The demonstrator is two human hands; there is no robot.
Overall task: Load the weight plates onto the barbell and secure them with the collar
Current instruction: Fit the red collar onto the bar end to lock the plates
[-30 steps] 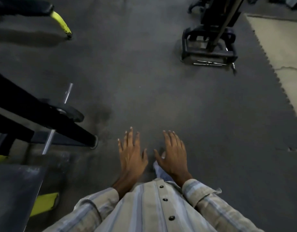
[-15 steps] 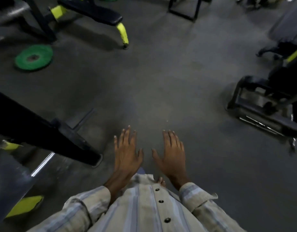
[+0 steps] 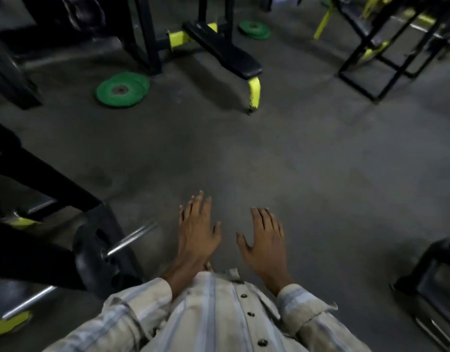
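Floor (image 3: 307, 158): dark grey rubber matting, dimly lit gym.
Bench (image 3: 224, 50): black, yellow-tipped legs, far centre.
Barbell (image 3: 128, 241): steel sleeve at left, one black plate (image 3: 92, 252) on it.
Green plates (image 3: 121, 90): flat on floor, well away.
Left hand (image 3: 197, 231), right hand (image 3: 265, 238): fingers spread, palms down, holding nothing.

A dark rubber floor (image 3: 320, 174) fills the view. Far ahead of the grip stands a black padded bench (image 3: 226, 53) with a yellow foot (image 3: 254, 94). Ahead and to the right is a black metal frame (image 3: 386, 54) with yellow parts. Close on the right sits a black machine base (image 3: 432, 283). A striped, buttoned shirt (image 3: 213, 318) lies nearest.
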